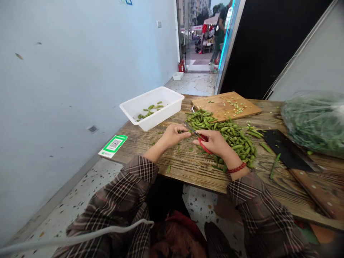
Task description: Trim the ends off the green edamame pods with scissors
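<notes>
Red-handled scissors (205, 147) are gripped in my right hand (218, 143), their blades pointing left toward the fingertips of my left hand (173, 137). Those fingertips are pinched together over the wooden table (188, 172), with a bit of green edamame pod showing at the blade tips; most of it is hidden. Just beyond and beside my right hand spreads a heap of green edamame pods (236, 139). A white plastic tub (162, 114) stands past my left hand, with several pods lying on its bottom.
A wooden chopping board (212, 101) with scattered pale bits lies behind the heap. To the right are a cleaver (286, 148), its handle toward me, and a clear bag of greens (313, 122). A QR-code card (115, 145) lies at the table's left edge.
</notes>
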The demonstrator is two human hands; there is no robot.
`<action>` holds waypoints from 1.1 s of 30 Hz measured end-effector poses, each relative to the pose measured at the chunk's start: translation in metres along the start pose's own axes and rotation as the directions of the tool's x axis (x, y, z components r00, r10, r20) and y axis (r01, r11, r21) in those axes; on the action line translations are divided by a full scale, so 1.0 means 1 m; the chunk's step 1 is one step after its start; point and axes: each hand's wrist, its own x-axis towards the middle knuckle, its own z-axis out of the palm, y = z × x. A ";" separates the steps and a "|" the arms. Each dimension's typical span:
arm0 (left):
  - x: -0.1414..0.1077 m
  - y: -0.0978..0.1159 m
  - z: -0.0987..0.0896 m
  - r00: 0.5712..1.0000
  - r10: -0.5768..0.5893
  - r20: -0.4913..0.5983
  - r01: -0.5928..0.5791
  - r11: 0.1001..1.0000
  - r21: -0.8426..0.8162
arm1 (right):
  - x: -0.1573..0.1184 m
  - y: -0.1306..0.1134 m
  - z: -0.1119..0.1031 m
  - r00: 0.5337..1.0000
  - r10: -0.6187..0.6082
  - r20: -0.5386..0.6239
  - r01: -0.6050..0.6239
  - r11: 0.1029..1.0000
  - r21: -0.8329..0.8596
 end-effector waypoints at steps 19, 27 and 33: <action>-0.006 0.012 0.020 0.903 -0.422 -0.082 0.233 0.639 -0.733 | 0.003 -0.008 0.006 0.995 0.032 -0.096 -0.028 0.999 0.042; 0.000 0.014 0.013 0.918 -0.387 -0.085 0.234 0.702 -0.673 | 0.002 -0.005 0.004 0.995 0.008 -0.102 -0.009 1.000 -0.004; 0.006 0.009 0.010 0.912 -0.400 -0.089 0.270 0.750 -0.604 | 0.004 0.000 0.001 0.975 0.105 -0.195 -0.102 0.995 0.024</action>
